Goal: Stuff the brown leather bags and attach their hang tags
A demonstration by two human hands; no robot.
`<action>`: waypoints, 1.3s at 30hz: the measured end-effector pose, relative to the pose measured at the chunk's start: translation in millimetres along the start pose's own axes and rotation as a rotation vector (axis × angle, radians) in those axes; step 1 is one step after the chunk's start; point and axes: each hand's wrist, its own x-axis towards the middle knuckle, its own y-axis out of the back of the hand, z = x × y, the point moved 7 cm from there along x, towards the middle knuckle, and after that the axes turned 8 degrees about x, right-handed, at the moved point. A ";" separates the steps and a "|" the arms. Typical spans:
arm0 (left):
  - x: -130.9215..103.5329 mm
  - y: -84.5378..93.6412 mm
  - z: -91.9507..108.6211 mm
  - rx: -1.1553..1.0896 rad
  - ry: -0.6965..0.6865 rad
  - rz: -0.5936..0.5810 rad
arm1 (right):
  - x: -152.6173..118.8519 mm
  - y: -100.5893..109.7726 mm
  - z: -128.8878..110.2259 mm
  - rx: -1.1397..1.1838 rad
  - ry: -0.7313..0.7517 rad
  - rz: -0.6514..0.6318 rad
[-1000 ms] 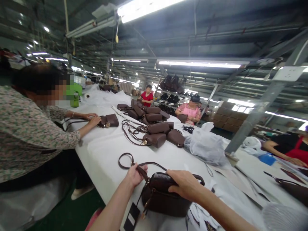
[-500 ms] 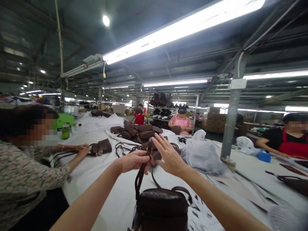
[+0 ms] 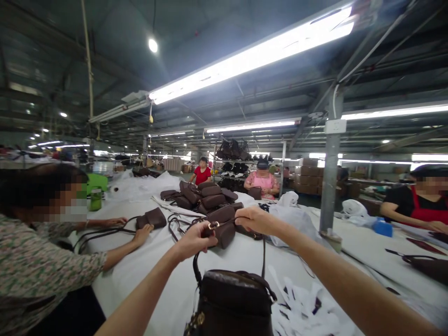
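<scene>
A dark brown bag (image 3: 234,298) stands upright at the bottom centre, close to me. Its strap (image 3: 264,259) rises from the bag. My left hand (image 3: 196,240) pinches the strap beside a small gold buckle (image 3: 213,225). To the right, my right hand (image 3: 257,220) is closed on another part of the strap, which is stretched between the two hands. Both hands are above the bag, in front of a pile of brown bags (image 3: 212,198).
At the left a person in a flowered sleeve (image 3: 70,261) handles a brown bag (image 3: 151,218). White scraps (image 3: 304,303) lie right of my bag. A grey post (image 3: 328,182) and clear plastic wrapping (image 3: 297,219) stand farther right. Other people work beyond.
My right hand has gone from spread fingers to a closed grip on the strap and moved right. The strap is now stretched sideways. The left person's hands have moved apart.
</scene>
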 end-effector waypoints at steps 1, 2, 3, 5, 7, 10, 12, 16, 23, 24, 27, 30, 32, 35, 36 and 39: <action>1.7 -10.3 1.2 -0.083 0.020 -0.064 | -0.2 5.0 -4.6 -0.099 0.037 0.068; 4.7 -16.9 2.4 -0.191 0.045 -0.077 | -0.2 8.9 -9.0 -0.186 0.057 0.134; 8.8 -19.1 3.0 -0.311 0.070 -0.040 | -0.3 11.0 -11.9 -0.244 0.061 0.184; 17.6 -10.8 0.2 -0.545 0.104 0.118 | -3.5 11.2 -10.8 -0.266 0.048 0.221; 22.4 11.0 -7.6 -0.684 0.100 0.293 | -14.1 7.7 1.6 -0.224 0.037 0.185; 15.7 54.8 -29.7 -0.801 0.082 0.523 | -41.9 3.8 42.9 -0.240 -0.017 0.102; 6.3 75.9 -45.8 -0.849 0.080 0.617 | -59.7 2.6 77.1 -0.284 -0.097 0.051; 2.3 78.7 -53.4 -0.844 0.055 0.610 | -71.5 -3.1 101.6 -0.272 -0.156 0.036; 26.2 24.4 -14.5 -0.513 0.079 0.213 | -23.1 -49.2 30.7 0.517 -0.267 -0.122; 27.1 18.5 -12.3 -0.454 0.090 0.176 | -12.5 -50.1 22.9 0.583 -0.291 -0.075; 28.5 6.9 -9.3 -0.315 0.094 0.114 | 18.7 -49.2 1.7 0.547 -0.234 0.044; 29.9 4.1 -6.5 -0.251 0.061 0.117 | 41.8 -45.9 -21.2 0.227 -0.019 0.126; 28.6 5.3 -5.4 -0.243 0.044 0.126 | 49.3 -43.9 -28.8 0.089 0.046 0.168; 20.0 5.5 -9.7 -0.289 0.030 0.105 | 52.9 -37.7 -25.2 0.095 0.002 0.197; 15.7 4.7 -13.8 -0.318 0.032 0.093 | 52.1 -35.0 -21.1 0.128 -0.034 0.219; 3.4 3.6 -34.0 -0.432 0.060 0.127 | 44.0 -39.4 -2.5 0.405 -0.178 0.323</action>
